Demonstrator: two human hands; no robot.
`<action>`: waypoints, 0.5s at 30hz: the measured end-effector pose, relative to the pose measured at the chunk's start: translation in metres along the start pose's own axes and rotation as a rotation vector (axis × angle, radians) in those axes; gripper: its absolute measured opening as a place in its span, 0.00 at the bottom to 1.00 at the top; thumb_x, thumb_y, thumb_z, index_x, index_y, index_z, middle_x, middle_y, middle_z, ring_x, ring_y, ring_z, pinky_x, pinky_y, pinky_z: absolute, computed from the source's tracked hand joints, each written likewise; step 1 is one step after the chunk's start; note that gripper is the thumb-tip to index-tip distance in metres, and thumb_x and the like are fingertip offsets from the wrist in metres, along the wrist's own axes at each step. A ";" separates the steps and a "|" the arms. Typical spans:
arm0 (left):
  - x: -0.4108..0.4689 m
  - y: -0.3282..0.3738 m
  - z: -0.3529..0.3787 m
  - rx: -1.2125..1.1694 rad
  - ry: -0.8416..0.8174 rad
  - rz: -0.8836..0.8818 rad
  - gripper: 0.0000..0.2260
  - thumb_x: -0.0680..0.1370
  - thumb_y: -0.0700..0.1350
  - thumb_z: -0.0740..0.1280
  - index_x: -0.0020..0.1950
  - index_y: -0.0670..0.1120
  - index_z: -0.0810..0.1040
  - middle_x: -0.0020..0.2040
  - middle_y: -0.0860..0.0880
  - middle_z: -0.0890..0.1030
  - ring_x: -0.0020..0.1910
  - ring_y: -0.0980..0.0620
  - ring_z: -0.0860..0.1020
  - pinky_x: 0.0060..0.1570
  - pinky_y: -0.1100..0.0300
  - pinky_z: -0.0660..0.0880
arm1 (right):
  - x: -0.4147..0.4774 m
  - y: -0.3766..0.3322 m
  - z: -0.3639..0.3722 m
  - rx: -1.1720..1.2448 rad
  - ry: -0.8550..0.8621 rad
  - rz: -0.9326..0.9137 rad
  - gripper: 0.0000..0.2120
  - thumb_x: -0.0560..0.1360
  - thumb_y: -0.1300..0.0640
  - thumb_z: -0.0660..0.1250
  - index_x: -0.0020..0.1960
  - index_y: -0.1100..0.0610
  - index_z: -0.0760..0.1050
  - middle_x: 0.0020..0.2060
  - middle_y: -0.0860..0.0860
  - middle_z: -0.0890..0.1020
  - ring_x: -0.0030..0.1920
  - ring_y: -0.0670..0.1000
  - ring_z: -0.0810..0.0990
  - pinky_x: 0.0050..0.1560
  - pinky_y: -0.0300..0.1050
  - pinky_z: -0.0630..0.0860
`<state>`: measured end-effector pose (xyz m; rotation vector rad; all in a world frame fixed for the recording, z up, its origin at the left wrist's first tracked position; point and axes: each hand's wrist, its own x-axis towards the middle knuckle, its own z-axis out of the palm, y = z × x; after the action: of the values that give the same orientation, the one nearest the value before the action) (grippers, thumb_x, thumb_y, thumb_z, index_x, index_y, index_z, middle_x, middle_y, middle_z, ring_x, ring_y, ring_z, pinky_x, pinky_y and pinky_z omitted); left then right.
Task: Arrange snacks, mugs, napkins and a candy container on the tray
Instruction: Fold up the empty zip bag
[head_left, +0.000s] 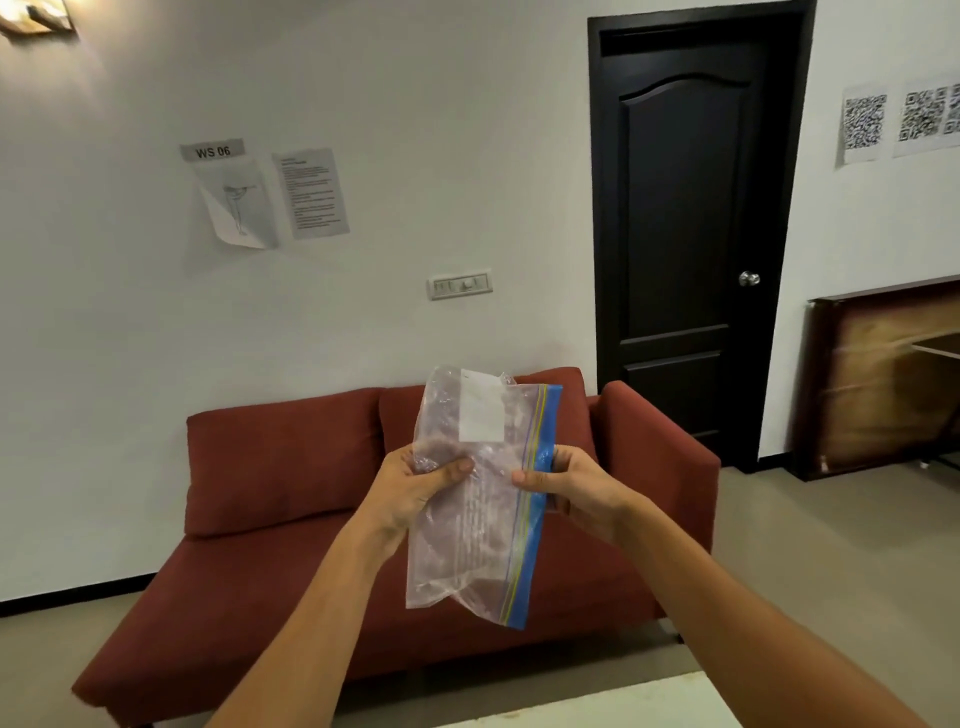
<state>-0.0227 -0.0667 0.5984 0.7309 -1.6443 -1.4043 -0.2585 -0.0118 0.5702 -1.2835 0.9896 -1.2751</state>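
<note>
Two pinches on a clear zip bag (470, 564): left hand (415, 493), right hand (574, 491).

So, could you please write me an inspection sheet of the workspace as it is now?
Surface: pale table corner at the bottom edge, partly in view.
Job's things: clear zip bag with blue seal strip, held in the air; contents unclear; nothing else seen.
Clutter: nothing seen.
Grippers: left hand grips the bag's left side; right hand pinches its blue strip.
Cables: nothing seen.
Surroundings: red sofa, shut dark door, papers on the wall.
</note>
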 end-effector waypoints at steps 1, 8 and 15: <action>-0.001 -0.001 -0.001 0.039 -0.001 0.006 0.13 0.74 0.45 0.78 0.56 0.43 0.85 0.53 0.40 0.86 0.52 0.44 0.85 0.53 0.54 0.82 | 0.001 -0.001 0.001 -0.031 0.016 -0.017 0.22 0.71 0.58 0.78 0.61 0.66 0.80 0.60 0.68 0.81 0.62 0.70 0.79 0.66 0.67 0.74; -0.010 -0.015 -0.010 0.166 -0.063 -0.042 0.11 0.78 0.53 0.72 0.58 0.50 0.84 0.55 0.45 0.87 0.54 0.46 0.85 0.53 0.54 0.83 | 0.010 -0.010 0.003 -0.110 0.100 -0.142 0.14 0.73 0.54 0.76 0.57 0.58 0.84 0.55 0.61 0.85 0.55 0.58 0.85 0.58 0.53 0.81; -0.014 -0.018 -0.010 0.190 0.021 0.047 0.09 0.80 0.53 0.69 0.58 0.57 0.84 0.56 0.51 0.86 0.57 0.54 0.84 0.55 0.62 0.80 | 0.002 0.002 -0.006 -0.195 -0.020 -0.054 0.09 0.79 0.57 0.70 0.59 0.54 0.83 0.54 0.61 0.86 0.51 0.58 0.86 0.51 0.49 0.83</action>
<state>-0.0086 -0.0639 0.5776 0.8063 -1.7839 -1.2150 -0.2641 -0.0148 0.5683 -1.4780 1.0931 -1.2272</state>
